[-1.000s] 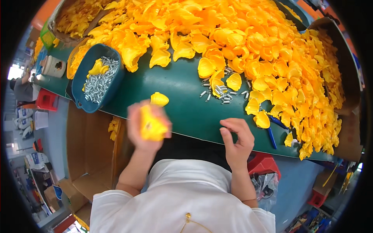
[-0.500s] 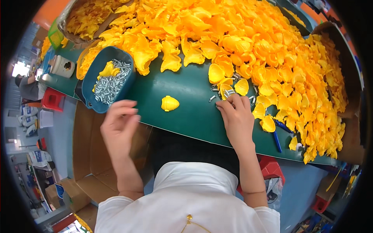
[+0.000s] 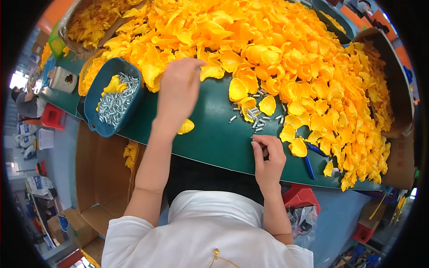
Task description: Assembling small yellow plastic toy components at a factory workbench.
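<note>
My left hand (image 3: 179,89) is stretched over the near edge of the big pile of yellow plastic shells (image 3: 268,53), fingers apart and slightly blurred. No held thing shows in it. Beneath its wrist lies a rounded yellow plastic piece (image 3: 186,127), partly covered by the forearm. Thumb and forefinger of my right hand (image 3: 267,154) are pinched near the table's front edge. A tiny metal bit, apparently a metal pin, shows at their tips. Just beyond them, loose silvery metal pins (image 3: 257,119) lie among single cup-shaped yellow shells (image 3: 267,105).
A blue plastic basin (image 3: 91,117) of metal pins and some yellow pieces stands at left on the green table (image 3: 210,147). Blue pen-like tools (image 3: 309,167) lie at right. A cardboard box (image 3: 100,187) stands below the table's left side; a red stool (image 3: 301,196) is below right.
My left hand has moved from beside the basin, forward and right to the shell pile. My right hand has drawn back from the metal pins toward the table edge, fingers pinched.
</note>
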Demonstrator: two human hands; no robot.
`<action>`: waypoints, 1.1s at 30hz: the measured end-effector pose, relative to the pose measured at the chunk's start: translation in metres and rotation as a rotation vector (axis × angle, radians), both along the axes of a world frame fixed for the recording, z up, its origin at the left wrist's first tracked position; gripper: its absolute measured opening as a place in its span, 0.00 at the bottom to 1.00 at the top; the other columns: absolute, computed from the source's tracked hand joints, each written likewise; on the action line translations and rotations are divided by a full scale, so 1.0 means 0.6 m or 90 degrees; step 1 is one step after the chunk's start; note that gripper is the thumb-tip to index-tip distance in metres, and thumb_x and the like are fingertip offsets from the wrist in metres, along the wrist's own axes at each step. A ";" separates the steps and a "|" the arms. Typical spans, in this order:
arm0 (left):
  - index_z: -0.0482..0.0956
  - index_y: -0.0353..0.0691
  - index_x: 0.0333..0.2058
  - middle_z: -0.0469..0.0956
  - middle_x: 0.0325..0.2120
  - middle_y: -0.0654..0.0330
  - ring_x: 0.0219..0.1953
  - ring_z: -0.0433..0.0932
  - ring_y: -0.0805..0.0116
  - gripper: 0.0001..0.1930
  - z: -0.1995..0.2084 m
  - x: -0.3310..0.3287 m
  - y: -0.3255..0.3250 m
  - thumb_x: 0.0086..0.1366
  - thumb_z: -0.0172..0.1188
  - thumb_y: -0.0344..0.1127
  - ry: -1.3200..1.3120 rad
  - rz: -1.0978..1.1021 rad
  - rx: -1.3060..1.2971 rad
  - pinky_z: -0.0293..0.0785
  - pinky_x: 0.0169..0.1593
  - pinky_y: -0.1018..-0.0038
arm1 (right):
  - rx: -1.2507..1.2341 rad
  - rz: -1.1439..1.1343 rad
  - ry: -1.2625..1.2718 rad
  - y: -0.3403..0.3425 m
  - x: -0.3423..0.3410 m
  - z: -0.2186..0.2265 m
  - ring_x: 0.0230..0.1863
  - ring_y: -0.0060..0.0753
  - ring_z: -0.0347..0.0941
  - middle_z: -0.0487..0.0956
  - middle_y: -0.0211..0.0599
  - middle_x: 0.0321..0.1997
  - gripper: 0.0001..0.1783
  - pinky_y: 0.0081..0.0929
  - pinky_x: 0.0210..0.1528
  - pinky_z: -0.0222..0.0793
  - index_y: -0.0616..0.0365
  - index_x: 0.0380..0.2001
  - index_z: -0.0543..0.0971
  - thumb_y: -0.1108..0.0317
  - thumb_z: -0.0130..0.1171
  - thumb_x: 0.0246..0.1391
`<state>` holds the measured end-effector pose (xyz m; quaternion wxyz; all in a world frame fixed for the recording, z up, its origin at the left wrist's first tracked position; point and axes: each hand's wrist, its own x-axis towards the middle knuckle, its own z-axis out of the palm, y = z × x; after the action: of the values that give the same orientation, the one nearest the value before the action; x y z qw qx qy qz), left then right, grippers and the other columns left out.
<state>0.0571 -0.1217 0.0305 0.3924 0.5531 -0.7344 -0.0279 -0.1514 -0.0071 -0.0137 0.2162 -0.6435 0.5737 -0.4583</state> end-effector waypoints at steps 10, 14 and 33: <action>0.75 0.37 0.33 0.73 0.34 0.54 0.40 0.73 0.56 0.10 -0.024 0.044 0.020 0.55 0.49 0.18 0.115 0.014 0.082 0.70 0.41 0.69 | -0.077 0.050 0.125 -0.006 0.004 -0.003 0.33 0.38 0.70 0.77 0.36 0.30 0.11 0.27 0.35 0.66 0.59 0.32 0.79 0.82 0.60 0.41; 0.73 0.36 0.37 0.73 0.36 0.52 0.42 0.72 0.54 0.09 -0.035 0.054 0.006 0.56 0.53 0.21 0.057 0.041 0.059 0.70 0.43 0.67 | -0.056 0.048 0.092 -0.004 0.002 -0.003 0.33 0.38 0.70 0.77 0.36 0.30 0.11 0.27 0.35 0.66 0.59 0.32 0.79 0.81 0.60 0.41; 0.70 0.39 0.37 0.72 0.20 0.63 0.21 0.70 0.77 0.05 -0.005 -0.067 0.148 0.63 0.53 0.30 0.425 -0.090 0.258 0.65 0.26 0.81 | 0.135 0.191 -0.470 -0.003 0.024 0.052 0.36 0.25 0.75 0.76 0.39 0.34 0.08 0.16 0.38 0.72 0.69 0.34 0.76 0.84 0.57 0.47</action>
<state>0.0170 -0.0330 0.0273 0.4897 0.5279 -0.5825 -0.3772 -0.1369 -0.0091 0.0175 0.5369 -0.4869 0.4013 -0.5600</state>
